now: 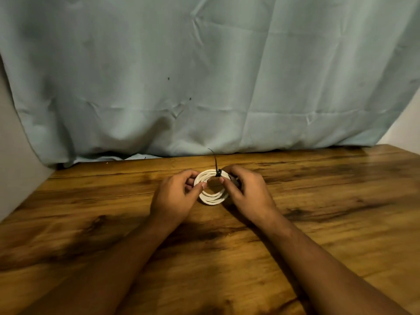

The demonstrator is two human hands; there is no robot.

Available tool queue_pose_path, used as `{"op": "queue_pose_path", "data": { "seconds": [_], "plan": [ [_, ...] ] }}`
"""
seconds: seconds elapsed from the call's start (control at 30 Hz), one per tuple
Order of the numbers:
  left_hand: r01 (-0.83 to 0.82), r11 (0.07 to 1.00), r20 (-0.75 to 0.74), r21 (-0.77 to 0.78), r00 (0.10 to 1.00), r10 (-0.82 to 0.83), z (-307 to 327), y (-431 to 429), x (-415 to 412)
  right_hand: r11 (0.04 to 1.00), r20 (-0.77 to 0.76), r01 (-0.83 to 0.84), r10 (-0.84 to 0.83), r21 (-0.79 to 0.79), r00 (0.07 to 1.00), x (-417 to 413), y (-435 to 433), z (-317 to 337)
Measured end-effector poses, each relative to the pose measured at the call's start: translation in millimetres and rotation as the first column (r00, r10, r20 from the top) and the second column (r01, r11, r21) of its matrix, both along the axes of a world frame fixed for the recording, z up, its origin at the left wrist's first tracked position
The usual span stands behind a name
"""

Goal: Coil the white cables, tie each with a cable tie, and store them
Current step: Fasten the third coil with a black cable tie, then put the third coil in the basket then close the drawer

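No legible text, labels, brands or nos. anywhere in view. Nothing readable on the white cable, the black cable tie, the wooden desk or the pale cloth hanging behind it.

I see white cable in round coil, middle of wooden table, black cable tie on far side, tail up
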State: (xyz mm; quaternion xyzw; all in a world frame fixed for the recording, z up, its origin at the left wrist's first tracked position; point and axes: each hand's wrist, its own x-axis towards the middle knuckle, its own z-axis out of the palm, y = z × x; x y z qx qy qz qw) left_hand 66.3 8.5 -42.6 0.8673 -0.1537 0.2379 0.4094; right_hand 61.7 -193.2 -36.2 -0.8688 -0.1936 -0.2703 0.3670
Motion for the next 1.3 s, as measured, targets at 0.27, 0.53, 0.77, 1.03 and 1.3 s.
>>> {"op": "queue_pose_path", "data": {
  "seconds": [0.27, 0.53, 0.77, 1.03, 1.3],
  "plan": [
    [0.074, 0.981, -0.143, -0.179, 0.985, -0.100, 3, -8, -17, 0.952, -0.159, -0.039, 0.091, 0.305, 0.983, -28, 0, -5],
    [0.309, 0.866, -0.220, -0.394, 0.883, -0.415, 6, -70, -68, 0.819, -0.284, 0.006, 0.192, 0.574, 0.939, -103, -74, -14],
    [0.440, 0.722, -0.291, -0.533, 0.707, -0.645, 15, -182, -123, 0.798, -0.318, 0.150, 0.055, 0.583, 0.946, -191, -178, 7],
    [0.600, 0.613, -0.354, -0.514, 0.502, -0.789, 18, -317, -199, 0.822, -0.360, 0.437, -0.308, 0.365, 0.881, -325, -295, 19],
    [0.775, 0.538, -0.407, -0.332, 0.397, -0.822, -4, -411, -261, 0.685, -0.387, 0.710, -0.618, 0.162, 0.685, -437, -361, 1]
  ]
}}
